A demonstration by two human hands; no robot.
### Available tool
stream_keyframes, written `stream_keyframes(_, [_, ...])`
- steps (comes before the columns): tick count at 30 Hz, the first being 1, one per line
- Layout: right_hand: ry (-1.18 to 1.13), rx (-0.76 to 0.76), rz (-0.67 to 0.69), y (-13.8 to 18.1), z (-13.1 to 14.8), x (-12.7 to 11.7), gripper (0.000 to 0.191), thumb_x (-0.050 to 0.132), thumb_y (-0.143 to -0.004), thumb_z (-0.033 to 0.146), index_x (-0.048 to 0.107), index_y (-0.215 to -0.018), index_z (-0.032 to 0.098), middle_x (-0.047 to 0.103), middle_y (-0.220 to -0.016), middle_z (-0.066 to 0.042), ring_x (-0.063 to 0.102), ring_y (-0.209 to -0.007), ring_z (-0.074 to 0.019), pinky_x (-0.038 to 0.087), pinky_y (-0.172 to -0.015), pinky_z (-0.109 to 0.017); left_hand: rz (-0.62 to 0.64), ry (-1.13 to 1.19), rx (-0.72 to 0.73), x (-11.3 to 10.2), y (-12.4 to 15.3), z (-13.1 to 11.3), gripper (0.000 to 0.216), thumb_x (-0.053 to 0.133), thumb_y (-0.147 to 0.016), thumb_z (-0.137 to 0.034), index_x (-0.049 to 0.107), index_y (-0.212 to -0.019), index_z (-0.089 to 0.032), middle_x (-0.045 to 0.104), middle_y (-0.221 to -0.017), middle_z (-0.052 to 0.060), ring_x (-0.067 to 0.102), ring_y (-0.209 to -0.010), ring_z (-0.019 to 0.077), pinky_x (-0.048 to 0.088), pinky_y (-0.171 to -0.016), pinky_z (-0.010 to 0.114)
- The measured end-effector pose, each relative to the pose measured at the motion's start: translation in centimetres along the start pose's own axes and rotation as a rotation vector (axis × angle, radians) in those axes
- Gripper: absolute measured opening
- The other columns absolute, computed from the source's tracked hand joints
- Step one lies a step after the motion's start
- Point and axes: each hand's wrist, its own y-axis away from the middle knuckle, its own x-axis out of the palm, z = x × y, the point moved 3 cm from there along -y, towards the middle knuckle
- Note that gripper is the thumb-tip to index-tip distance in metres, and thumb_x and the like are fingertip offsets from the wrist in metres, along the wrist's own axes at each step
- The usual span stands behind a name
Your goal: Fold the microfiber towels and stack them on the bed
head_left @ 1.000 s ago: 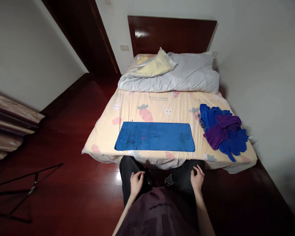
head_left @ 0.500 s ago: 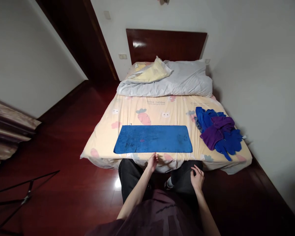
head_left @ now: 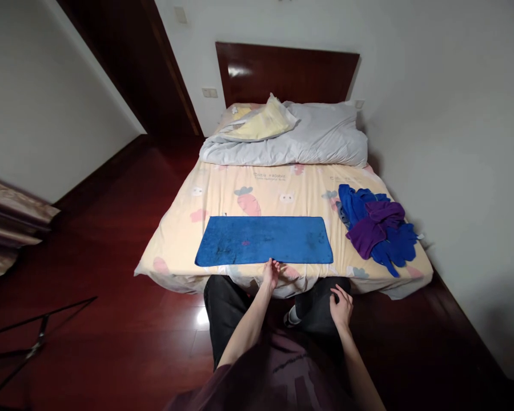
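Note:
A blue rectangular towel lies flat across the near part of the bed, with dark stains and a small pinkish mark on it. My left hand is at the middle of its near edge, fingers curled and fingertips on the hem. The towel's edge there is barely lifted, if at all. Above my right thigh, my right hand rests with loosely bent fingers apart, holding nothing. To the right of the towel sits a crumpled pile of blue cloths with a purple cloth on top.
The bed has a cartoon-print sheet; a grey quilt and a yellow pillow lie near the dark headboard. Black stand legs are on the floor at left. A curtain hangs at the left edge.
My left hand has moved slightly forward and right, up onto the towel's near edge. My right hand stays by the thigh. The view has shifted a little.

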Motion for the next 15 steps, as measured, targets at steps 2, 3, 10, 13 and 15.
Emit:
stream_keyframes(2, [0.005,0.001,-0.001,0.0,0.1,-0.1,0.033,0.05,-0.086,0.032,0.079,-0.097,0.021,0.074,-0.124,-0.012,0.062,-0.109,-0.0304,0.048,-0.097,-0.046,-0.035,0.012,0.01,-0.1,-0.4,0.0,0.012,0.061,-0.099,-0.026,0.061,-0.089,-0.019,0.066,-0.079,0.002,0.066,-0.068,0.0129,0.061,-0.078,0.032])
stream_keyframes(3, [0.008,0.005,-0.002,0.0,0.2,-0.1,0.033,0.05,-0.086,0.032,0.079,-0.097,0.021,0.074,-0.124,-0.012,0.062,-0.109,-0.0303,0.048,-0.097,-0.046,-0.043,0.017,0.013,-0.2,-0.5,0.1,0.011,0.059,-0.1,-0.027,0.062,-0.093,-0.019,0.069,-0.088,0.005,0.069,-0.076,0.0139,0.061,-0.083,0.032])
stream_keyframes(10, [0.03,0.062,0.014,-0.3,0.2,0.2,0.034,0.05,-0.084,0.033,0.079,-0.095,0.021,0.074,-0.122,-0.012,0.061,-0.109,-0.0308,0.047,-0.097,-0.046,0.01,0.029,-0.023,-1.6,-0.9,-0.4,0.028,0.045,-0.107,-0.03,0.07,-0.107,-0.017,0.066,-0.137,0.014,0.069,-0.118,0.0161,0.059,-0.094,0.026])
stream_keyframes(13, [-0.008,0.069,0.005,-2.6,1.5,0.8,0.032,0.05,-0.084,0.032,0.078,-0.095,0.019,0.075,-0.115,-0.014,0.063,-0.107,-0.0305,0.047,-0.1,-0.048,0.027,0.033,-0.038,-1.9,-1.1,-0.3,0.029,0.046,-0.107,-0.029,0.071,-0.113,-0.018,0.063,-0.142,0.014,0.066,-0.125,0.0177,0.059,-0.097,0.028])
stream_keyframes(15, [-0.061,0.028,0.008,-5.5,3.8,1.7,0.032,0.049,-0.086,0.03,0.077,-0.097,0.018,0.073,-0.111,-0.015,0.065,-0.107,-0.0294,0.048,-0.102,-0.047,0.043,0.042,-0.032,-2.1,-1.3,-0.1,0.029,0.046,-0.106,-0.03,0.071,-0.118,-0.019,0.063,-0.144,0.013,0.065,-0.128,0.0189,0.059,-0.098,0.029])
